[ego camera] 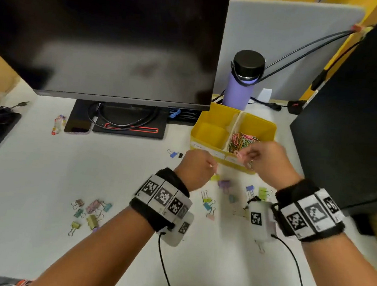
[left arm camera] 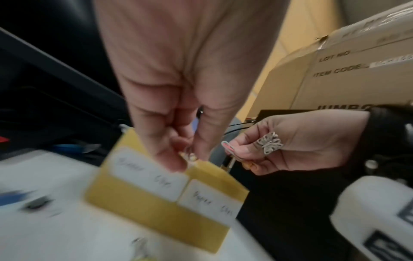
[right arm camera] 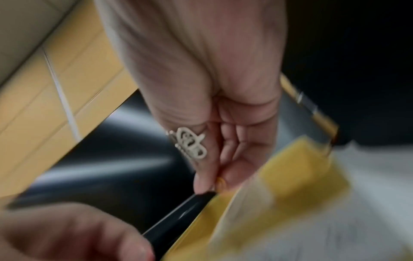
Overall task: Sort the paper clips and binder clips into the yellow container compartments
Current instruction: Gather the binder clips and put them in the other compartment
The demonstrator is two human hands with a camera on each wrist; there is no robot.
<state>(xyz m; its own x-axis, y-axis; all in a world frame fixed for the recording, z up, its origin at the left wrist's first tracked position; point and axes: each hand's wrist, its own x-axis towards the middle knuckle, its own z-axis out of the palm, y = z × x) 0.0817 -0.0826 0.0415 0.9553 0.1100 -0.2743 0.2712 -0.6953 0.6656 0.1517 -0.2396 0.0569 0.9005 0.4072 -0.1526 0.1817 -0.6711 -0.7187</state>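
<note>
The yellow container [ego camera: 215, 113] stands behind my hands and has two labelled compartments [left arm camera: 143, 208]. Its left compartment shows a bare floor; its right one holds a pile of coloured paper clips [ego camera: 242, 140]. My right hand [ego camera: 244, 157] hovers at the container's front edge and pinches a pink paper clip [left arm camera: 228, 149]. Just left of it, my left hand [ego camera: 211, 166] pinches a small clip [left arm camera: 188, 157], too blurred to tell which kind. Pastel binder clips lie on the table below my hands [ego camera: 225, 184] and in a group at the left [ego camera: 90, 211].
A dark monitor [ego camera: 101, 32] stands on a base with coiled cables [ego camera: 128, 119], with a phone [ego camera: 77, 126] beside it. A purple bottle [ego camera: 240, 88] sits behind the container and a black box [ego camera: 356, 112] to its right. A blue binder clip [ego camera: 173, 153] lies left of the container.
</note>
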